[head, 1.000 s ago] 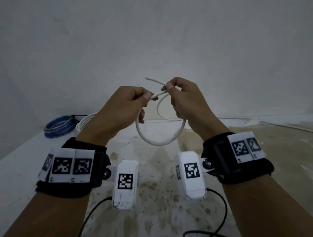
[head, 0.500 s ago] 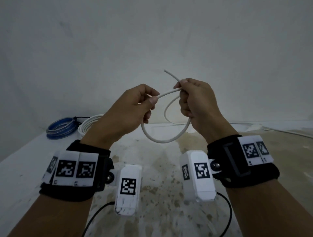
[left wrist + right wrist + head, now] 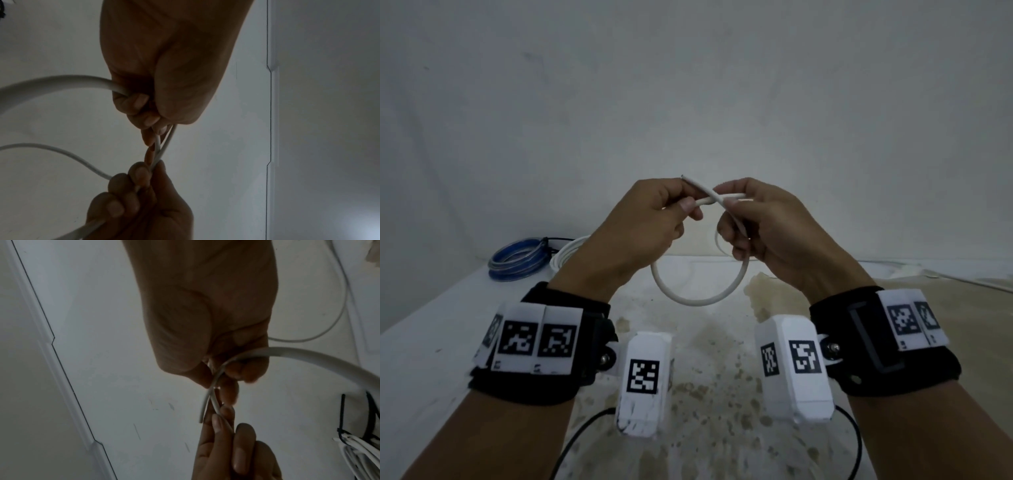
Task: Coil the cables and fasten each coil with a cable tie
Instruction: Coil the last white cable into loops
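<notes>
My left hand [image 3: 650, 219] and right hand [image 3: 763, 222] both pinch the thin white round cable [image 3: 698, 298]; its loop hangs below, strands crossing between them.

A bare, dim workroom, by appearances. A stained white table [image 3: 709, 359] stands against a plain white wall [image 3: 688, 102], with a blue cable coil [image 3: 517, 260] lying at its far edge.

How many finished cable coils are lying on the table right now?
2: a blue coil at the far left of the table, and a white coil beside it, partly hidden behind the left hand.
</notes>
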Motion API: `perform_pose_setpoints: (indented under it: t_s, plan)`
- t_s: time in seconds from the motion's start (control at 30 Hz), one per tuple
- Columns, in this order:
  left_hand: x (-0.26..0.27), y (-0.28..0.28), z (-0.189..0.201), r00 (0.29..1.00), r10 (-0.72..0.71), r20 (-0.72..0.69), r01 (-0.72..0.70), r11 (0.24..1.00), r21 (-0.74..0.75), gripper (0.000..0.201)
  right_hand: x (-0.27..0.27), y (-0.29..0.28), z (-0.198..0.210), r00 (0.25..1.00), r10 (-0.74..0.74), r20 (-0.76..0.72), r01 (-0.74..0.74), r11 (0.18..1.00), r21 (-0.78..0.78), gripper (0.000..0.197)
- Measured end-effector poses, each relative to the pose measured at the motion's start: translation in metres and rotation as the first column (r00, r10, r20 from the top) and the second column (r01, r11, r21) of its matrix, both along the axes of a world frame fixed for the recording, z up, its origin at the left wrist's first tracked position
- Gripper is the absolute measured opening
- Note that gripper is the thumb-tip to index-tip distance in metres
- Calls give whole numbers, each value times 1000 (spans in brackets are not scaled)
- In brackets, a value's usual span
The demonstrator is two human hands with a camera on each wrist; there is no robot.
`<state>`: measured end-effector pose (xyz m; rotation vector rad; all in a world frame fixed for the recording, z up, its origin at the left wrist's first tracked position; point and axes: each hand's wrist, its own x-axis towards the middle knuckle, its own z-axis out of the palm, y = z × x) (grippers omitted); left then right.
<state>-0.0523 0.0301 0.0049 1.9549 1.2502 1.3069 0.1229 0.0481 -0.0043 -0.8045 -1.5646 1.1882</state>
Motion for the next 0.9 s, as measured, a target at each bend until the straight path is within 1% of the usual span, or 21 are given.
perform_pose_setpoints:
  t_s: [0.07, 0.13, 0.17, 0.2, 0.27, 0.43, 0.53, 0.63, 0.9]
  plan:
    - [-1, -1, 1, 1000, -17, 22, 18, 999, -48, 23, 0, -1, 2, 998, -12, 61, 11, 1000, 16, 12]
    - [0, -2, 1, 996, -39, 79, 46, 995, -90, 17, 0, -1, 3, 995, -18, 103, 15, 1000, 26, 11]
    - [2, -3, 2, 992, -39, 118, 50, 994, -96, 18, 0, -1, 2, 994, -9, 112, 6, 1000, 28, 11]
    - [3, -2, 1, 988, -26, 149, 40, 995, -90, 25, 0, -1, 2, 993, 4, 117, -8, 999, 33, 10]
    - [4, 0, -1, 984, 12, 176, 0, 998, -67, 32, -1, -1, 0, 993, 11, 117, -16, 999, 42, 9]
    - [5, 2, -5, 985, 37, 171, -35, 999, -15, 26, -1, 0, 1, 996, -57, 68, 55, 998, 41, 20]
    - [7, 2, -7, 991, 63, 121, -67, 997, 29, 27, 0, 1, 1, 994, -74, 76, 71, 996, 54, 21]
    - [7, 4, -8, 989, 108, 105, -116, 991, 74, 29, 0, 2, 0, 993, -72, 94, 66, 996, 65, 20]
    - [12, 8, -13, 970, 158, 182, -174, 982, 69, 36, 0, 1, 1, 991, -97, 90, 93, 994, 54, 19]
